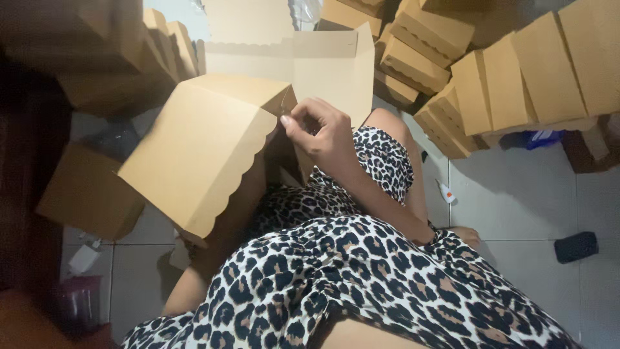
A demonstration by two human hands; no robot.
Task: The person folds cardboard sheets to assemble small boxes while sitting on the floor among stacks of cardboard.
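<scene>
Tiled floor (pixel 516 194), right hand (pixel 320 132) pinching tan scallop-edged cardboard box (pixel 200 148), half folded.

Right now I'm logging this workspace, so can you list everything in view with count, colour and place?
scalloped-edge box: one, tan cardboard, half folded, centre left, over the lap.
flat cardboard blank: one, tan, behind the box.
finished boxes: many, tan, stacked along the top and right; more at left.
small tube: one, white with an orange spot, on the tiled floor.
dark flat object: one, black, floor at right.
blue item: one, under the right stack; kind unclear.
dress: leopard print, on the lap.
right hand: pinching the box's corner.
left hand: hidden behind the box.
</scene>
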